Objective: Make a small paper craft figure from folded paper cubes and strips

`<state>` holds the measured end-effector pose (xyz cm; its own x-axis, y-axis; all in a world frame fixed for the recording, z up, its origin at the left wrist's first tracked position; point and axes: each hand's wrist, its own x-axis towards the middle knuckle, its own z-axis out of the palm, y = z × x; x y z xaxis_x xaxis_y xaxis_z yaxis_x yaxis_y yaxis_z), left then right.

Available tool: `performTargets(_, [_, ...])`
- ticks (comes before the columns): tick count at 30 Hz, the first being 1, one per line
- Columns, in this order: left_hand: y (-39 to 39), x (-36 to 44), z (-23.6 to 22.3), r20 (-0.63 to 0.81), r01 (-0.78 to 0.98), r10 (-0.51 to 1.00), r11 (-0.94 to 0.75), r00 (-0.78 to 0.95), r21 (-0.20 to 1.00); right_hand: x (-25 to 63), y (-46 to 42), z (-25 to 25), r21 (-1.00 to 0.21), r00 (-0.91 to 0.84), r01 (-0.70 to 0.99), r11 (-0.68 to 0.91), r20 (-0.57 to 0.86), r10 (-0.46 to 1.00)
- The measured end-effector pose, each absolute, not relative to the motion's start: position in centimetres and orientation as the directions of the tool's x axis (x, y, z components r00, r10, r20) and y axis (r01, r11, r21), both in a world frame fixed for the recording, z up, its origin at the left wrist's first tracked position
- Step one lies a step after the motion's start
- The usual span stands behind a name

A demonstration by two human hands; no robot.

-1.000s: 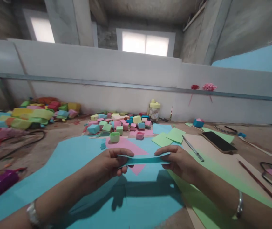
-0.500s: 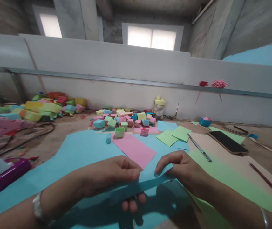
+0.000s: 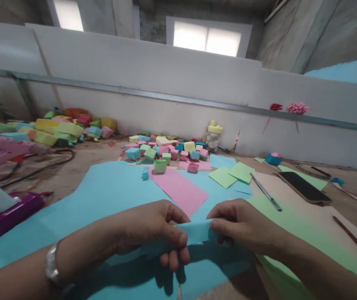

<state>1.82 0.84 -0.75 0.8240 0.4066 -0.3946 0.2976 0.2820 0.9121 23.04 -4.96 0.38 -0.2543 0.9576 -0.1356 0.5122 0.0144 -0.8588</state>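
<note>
Between my two hands is a folded strip of blue paper (image 3: 197, 231), held above a large blue sheet (image 3: 103, 191). My left hand (image 3: 156, 229) pinches the strip's left part between thumb and fingers, with other fingertips showing below it. At the strip's right end, my right hand (image 3: 236, 223) grips with thumb and forefinger. Just beyond my hands a pink paper rectangle (image 3: 183, 189) lies on the blue sheet. Near its far end stand a small green paper box (image 3: 160, 166) and a small pink paper box (image 3: 192, 167), with a little blue paper piece (image 3: 145, 173) to the left.
Several small paper boxes (image 3: 166, 151) are heaped behind, near a yellow-lidded jar (image 3: 213, 136). On the right lie a craft knife (image 3: 266, 192), a phone (image 3: 304, 187) and a brown pencil (image 3: 355, 237). A pink glue gun (image 3: 8, 152) and a purple power strip (image 3: 12, 216) occupy the left.
The blue strip, stretched level between both hands before, has been tilted and folded over. My right hand's thumb has come onto the near face. The camera view has shifted slightly.
</note>
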Motion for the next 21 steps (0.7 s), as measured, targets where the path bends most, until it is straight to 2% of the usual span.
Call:
performTargets(8, [1.2,1.7,-0.9,-0.453,0.379,0.471,0.247,0.757,0.892,22.9,-4.8,0.3,-0.837,-0.202,0.548,0.005,-0.126,0.971])
performTargets(16, [1.2,1.5,-0.6,-0.374,0.363,0.521,0.128,0.767,0.923,23.4,-4.4,0.2,-0.788,-0.166,0.615,0.041,-0.078,0.983])
performTargets(18, [1.4,1.5,-0.3,-0.343,0.393,0.555,0.032,0.758,0.919,23.6,-4.3,0.2,-0.773,-0.164,0.634,0.037,-0.088,0.982])
performTargets(21, [1.6,1.5,0.2,-0.226,0.486,0.664,-0.235,0.712,0.842,24.0,-4.2,0.1,-0.750,-0.155,0.662,0.011,-0.122,0.980])
